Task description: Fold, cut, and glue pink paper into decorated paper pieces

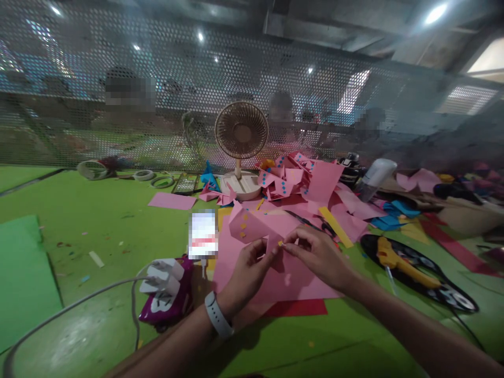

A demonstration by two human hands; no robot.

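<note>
A folded pink paper piece (258, 224) with small yellow squares stuck along it stands over a large pink sheet (226, 273). My left hand (252, 262) has its fingers closed on the lower right part of this folded paper. From the right, my right hand (318, 254) comes close to my left fingertips. A tiny yellow paper piece (280, 243) shows between its thumb and forefinger, at the edge of the folded paper. Whether that piece touches the pink paper I cannot tell. Part of the folded paper is hidden behind my left fingers.
A fan (241, 131) stands behind, beside heaped pink cutouts (285, 178). A lit phone (202, 233) and a purple power strip with a white plug (163, 281) lie left. Scissors (327, 228) and a yellow glue gun (409, 265) on a black pad are right.
</note>
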